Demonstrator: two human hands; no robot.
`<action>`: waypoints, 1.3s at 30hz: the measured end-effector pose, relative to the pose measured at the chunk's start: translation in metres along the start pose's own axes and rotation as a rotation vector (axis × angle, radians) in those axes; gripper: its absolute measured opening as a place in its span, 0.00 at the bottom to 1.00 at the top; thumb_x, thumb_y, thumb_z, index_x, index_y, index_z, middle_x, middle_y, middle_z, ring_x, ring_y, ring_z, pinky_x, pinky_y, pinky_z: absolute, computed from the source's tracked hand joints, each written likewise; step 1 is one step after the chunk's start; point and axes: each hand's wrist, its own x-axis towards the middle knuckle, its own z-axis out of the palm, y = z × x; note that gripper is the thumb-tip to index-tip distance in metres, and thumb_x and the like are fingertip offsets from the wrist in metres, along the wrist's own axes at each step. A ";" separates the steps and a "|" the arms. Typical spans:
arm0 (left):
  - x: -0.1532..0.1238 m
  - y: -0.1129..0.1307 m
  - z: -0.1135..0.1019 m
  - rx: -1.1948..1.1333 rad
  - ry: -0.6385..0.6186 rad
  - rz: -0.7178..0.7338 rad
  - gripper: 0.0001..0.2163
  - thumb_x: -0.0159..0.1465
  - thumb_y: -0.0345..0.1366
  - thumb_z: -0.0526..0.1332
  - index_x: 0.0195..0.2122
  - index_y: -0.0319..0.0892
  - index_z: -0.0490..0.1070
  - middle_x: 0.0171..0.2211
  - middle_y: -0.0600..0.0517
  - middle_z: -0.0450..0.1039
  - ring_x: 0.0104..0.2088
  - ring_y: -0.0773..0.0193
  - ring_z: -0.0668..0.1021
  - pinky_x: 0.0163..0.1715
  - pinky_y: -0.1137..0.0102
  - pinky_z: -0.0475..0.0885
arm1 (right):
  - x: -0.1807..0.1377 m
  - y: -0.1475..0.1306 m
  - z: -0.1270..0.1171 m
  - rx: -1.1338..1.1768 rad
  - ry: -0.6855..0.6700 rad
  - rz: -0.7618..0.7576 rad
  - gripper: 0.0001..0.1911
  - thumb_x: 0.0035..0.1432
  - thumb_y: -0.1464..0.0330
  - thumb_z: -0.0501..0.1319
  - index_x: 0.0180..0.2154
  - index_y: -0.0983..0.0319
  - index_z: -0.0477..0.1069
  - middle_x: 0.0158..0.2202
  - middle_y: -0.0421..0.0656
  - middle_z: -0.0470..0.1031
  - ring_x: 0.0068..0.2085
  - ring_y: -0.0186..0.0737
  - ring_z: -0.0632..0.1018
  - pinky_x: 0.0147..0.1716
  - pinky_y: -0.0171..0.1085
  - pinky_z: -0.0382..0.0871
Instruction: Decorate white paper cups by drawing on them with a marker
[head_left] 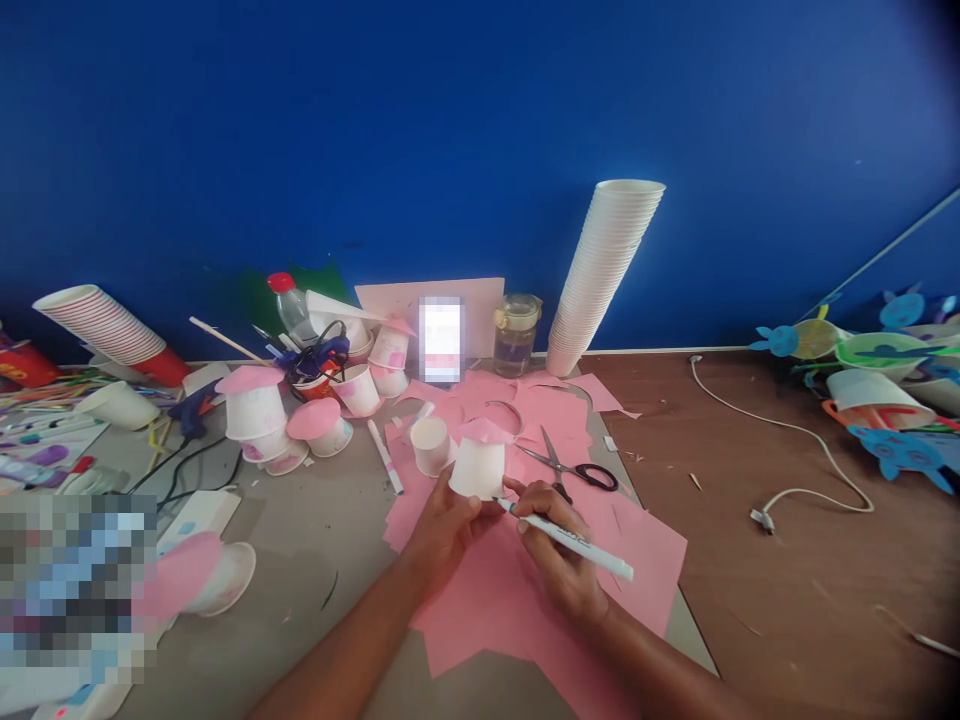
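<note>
While curled, right hand around marker

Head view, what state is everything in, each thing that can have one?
White paper cup with pink paper cone: upside down, in left hand.
Slim white plastic marker: in right hand, nib end at that cup.
Black-handled metal scissors: blades open.
Small white paper cup: upright, open.
Clear plastic bottle: red-capped, tilted.
Tall stack of white paper cups: leaning.
Bright white rectangular screen: lit.

place: craft workspace | signs: cut pink paper, scissors, marker, stacked paper cups, decorated cups
</note>
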 end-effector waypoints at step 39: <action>0.001 -0.003 -0.003 -0.011 -0.044 0.007 0.19 0.65 0.36 0.60 0.57 0.50 0.65 0.43 0.49 0.75 0.40 0.62 0.76 0.49 0.60 0.69 | -0.009 0.003 0.002 0.043 -0.010 -0.015 0.07 0.63 0.72 0.56 0.38 0.56 0.70 0.32 0.41 0.72 0.39 0.42 0.78 0.49 0.50 0.73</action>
